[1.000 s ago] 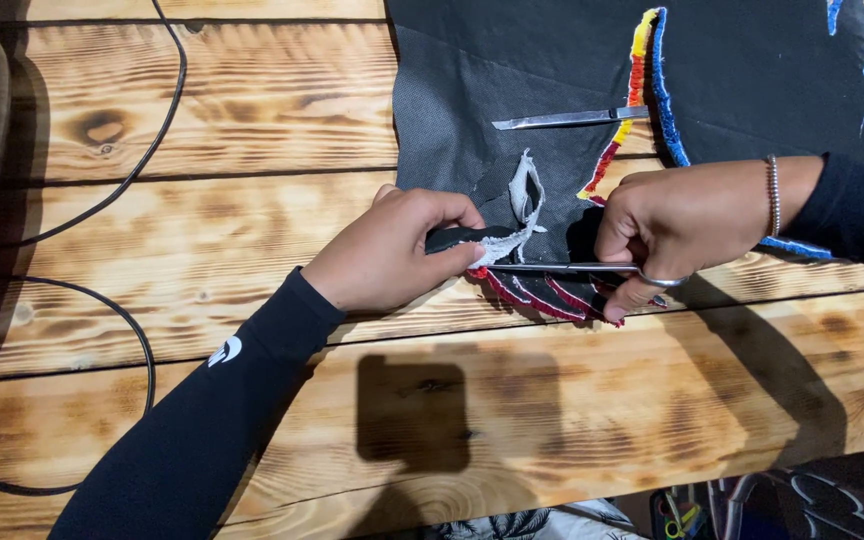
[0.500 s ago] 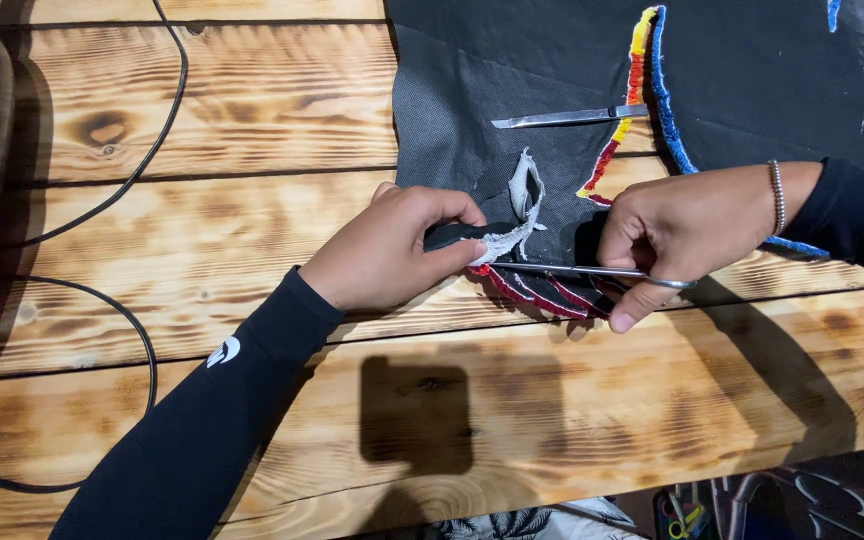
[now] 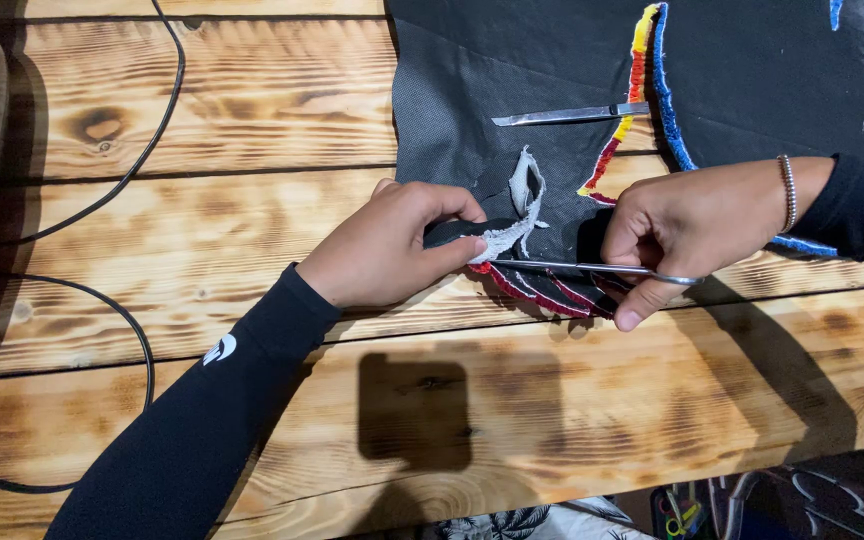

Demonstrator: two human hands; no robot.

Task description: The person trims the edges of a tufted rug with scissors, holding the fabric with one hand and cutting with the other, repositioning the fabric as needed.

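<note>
A strip of pale backing (image 3: 520,215) was pinched between the thumb and curled fingers of the left hand (image 3: 392,245), which was closed on it at the edge of a black fabric sheet (image 3: 472,80). Slim scissors (image 3: 592,268) were gripped in the right hand (image 3: 697,225), fingers folded round the handles, the blades laid flat and pointed toward the left thumb, just under the strip. Red embroidered trim (image 3: 542,295) was seen below the blades, between both hands. A metal blade (image 3: 570,115) was left on the fabric above the hands, well apart. Bare wooden table (image 3: 252,110) was spread beyond the left hand, crossed by a black cable (image 3: 142,160).
</note>
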